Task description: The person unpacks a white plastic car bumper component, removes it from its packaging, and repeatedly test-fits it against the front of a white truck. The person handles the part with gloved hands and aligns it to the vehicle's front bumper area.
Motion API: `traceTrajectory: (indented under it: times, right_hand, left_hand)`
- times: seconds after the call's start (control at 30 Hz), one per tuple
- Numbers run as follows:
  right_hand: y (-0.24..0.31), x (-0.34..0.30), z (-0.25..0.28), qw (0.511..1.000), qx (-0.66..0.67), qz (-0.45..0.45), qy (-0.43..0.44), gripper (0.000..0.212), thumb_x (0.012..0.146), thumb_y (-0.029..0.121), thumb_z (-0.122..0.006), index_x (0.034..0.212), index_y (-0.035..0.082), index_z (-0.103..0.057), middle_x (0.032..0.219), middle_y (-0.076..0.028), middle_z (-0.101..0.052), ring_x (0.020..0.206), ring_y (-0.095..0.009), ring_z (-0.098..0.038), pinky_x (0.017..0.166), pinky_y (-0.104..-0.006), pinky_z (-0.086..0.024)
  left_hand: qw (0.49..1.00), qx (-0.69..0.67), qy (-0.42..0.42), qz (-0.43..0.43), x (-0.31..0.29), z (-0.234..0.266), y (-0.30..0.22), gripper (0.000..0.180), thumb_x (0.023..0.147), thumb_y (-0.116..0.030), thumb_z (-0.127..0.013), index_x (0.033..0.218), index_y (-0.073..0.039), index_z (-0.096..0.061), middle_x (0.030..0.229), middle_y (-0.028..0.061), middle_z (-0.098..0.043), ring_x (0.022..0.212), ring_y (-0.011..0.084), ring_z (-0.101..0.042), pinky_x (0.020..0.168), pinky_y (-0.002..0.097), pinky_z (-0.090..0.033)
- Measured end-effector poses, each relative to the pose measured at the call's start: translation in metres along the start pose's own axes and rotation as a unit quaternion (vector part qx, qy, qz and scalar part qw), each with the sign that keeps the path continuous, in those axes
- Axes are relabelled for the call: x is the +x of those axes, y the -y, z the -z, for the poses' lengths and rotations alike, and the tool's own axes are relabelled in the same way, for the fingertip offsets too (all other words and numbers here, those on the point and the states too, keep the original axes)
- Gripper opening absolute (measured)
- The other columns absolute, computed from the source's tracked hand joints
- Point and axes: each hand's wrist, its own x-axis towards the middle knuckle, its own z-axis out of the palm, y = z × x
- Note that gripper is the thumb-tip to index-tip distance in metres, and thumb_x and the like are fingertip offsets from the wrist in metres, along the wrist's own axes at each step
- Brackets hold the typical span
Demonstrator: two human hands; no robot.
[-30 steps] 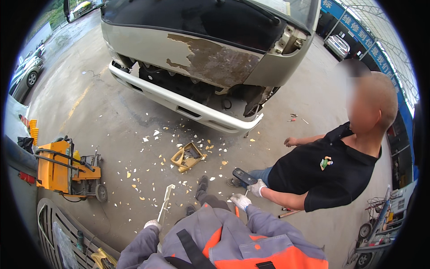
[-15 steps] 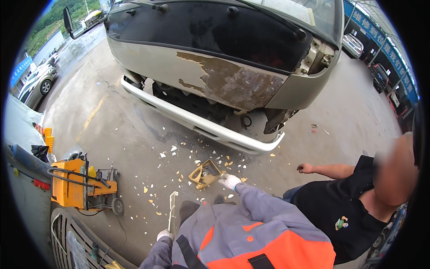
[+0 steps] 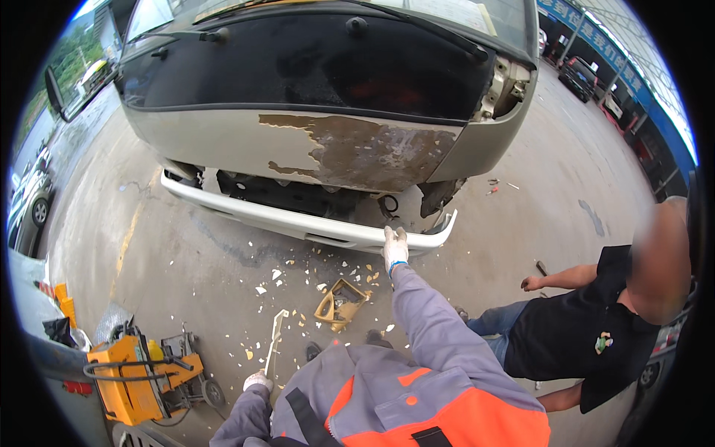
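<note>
Apparently, you are at the reaching step: your right hand (image 3: 395,251), gloved, stretches toward twelve o'clock over the near edge of the white bumper (image 3: 261,213), which hangs low across the front of the vehicle (image 3: 216,135). Its fingers are loosely extended with nothing visible in them; you cannot tell from here whether they touch the bumper. Your left hand (image 3: 258,381), at ten o'clock from your body, is closed round the lower end of a pale strip (image 3: 274,341). A next move on the bumper would call for a firm right-hand hold, with the strip kept clear. Between you and the bumper, near twelve o'clock, a brownish-yellow tub (image 3: 337,319) sits open on the floor (image 3: 186,298); it holds dark pieces, too small to identify.
</note>
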Motion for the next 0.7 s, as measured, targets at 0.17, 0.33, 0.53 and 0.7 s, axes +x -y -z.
traceTrajectory:
  times: [0.17,0.33,0.53,0.7]
  right_hand:
    - [0.005,-0.051,0.008,0.982,-0.136,0.019,-0.127,0.075,0.097,0.048,-0.061,0.15,-0.001,-0.04,0.138,-0.027,-0.059,0.129,-0.04,-0.057,0.107,-0.0429,-0.044]
    - [-0.086,-0.068,0.04,0.979,-0.132,-0.016,-0.151,0.07,0.096,0.049,-0.061,0.144,-0.001,-0.049,0.139,-0.027,-0.059,0.131,-0.038,-0.056,0.107,-0.0435,-0.045]
    - [-0.122,-0.112,0.085,0.971,-0.195,-0.106,-0.088,0.063,0.094,0.051,-0.06,0.133,0.002,-0.06,0.127,-0.025,-0.067,0.122,-0.039,-0.062,0.104,-0.0437,-0.048]
    - [-0.196,-0.113,0.11,0.971,-0.174,-0.16,-0.04,0.063,0.093,0.052,-0.061,0.132,0.003,-0.062,0.126,-0.024,-0.068,0.122,-0.037,-0.063,0.105,-0.0435,-0.047]
  left_hand:
    - [0.998,0.063,0.022,-0.014,0.038,0.019,0.04,0.046,0.089,-0.025,-0.055,0.13,-0.01,-0.066,0.134,0.0154,-0.066,0.128,0.0289,-0.061,0.109,0.0388,-0.047]
    - [0.99,0.132,0.042,-0.036,0.072,0.041,0.045,0.046,0.09,-0.026,-0.055,0.133,-0.01,-0.066,0.138,0.0143,-0.064,0.13,0.027,-0.06,0.11,0.0378,-0.047]
    - [0.986,0.141,0.021,-0.084,0.097,0.051,0.015,0.047,0.088,-0.025,-0.053,0.13,-0.007,-0.066,0.133,0.0185,-0.065,0.128,0.0301,-0.061,0.111,0.0394,-0.046]
    - [0.976,0.174,0.047,-0.121,0.078,0.075,-0.045,0.049,0.092,-0.026,-0.051,0.135,-0.008,-0.063,0.14,0.0148,-0.062,0.131,0.027,-0.059,0.112,0.0378,-0.046]
